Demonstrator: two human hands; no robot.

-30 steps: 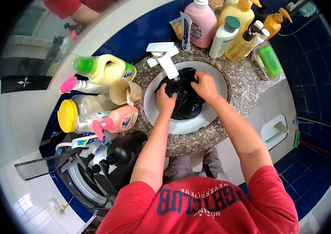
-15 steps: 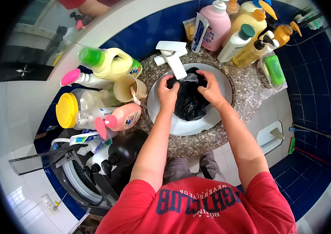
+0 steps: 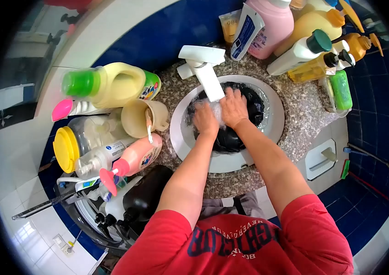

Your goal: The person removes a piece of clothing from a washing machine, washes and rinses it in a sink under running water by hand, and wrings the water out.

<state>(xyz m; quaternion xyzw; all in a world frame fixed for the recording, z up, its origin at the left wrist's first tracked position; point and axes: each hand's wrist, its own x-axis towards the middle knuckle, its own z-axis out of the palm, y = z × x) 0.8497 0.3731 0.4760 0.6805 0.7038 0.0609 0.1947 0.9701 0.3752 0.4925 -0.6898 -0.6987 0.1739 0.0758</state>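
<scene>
Inside the white washbasin (image 3: 272, 105) lies a black, shiny, wet piece of material (image 3: 228, 140), cloth or plastic, I cannot tell which. It is spread out in water and crumpled. My left hand (image 3: 206, 120) presses down on its left side, fingers stretched out and partly in the water. On the upper middle of the material rests my right hand (image 3: 234, 109), palm down with fingers extended. Between both hands, water runs from the white faucet (image 3: 209, 82) and splashes.
Left of the basin stand a yellow bottle with a green cap (image 3: 125, 82), a beige cup (image 3: 135, 119), a yellow-lidded jar (image 3: 66, 149) and a pink pump bottle (image 3: 139, 153). Several bottles, including a pink one (image 3: 272, 30), and a green soap bar (image 3: 342, 91) line the right.
My hands have gone from gripping the black material's upper edges to lying on it, lower in the basin. Water now runs from the faucet, and the material has spread out.
</scene>
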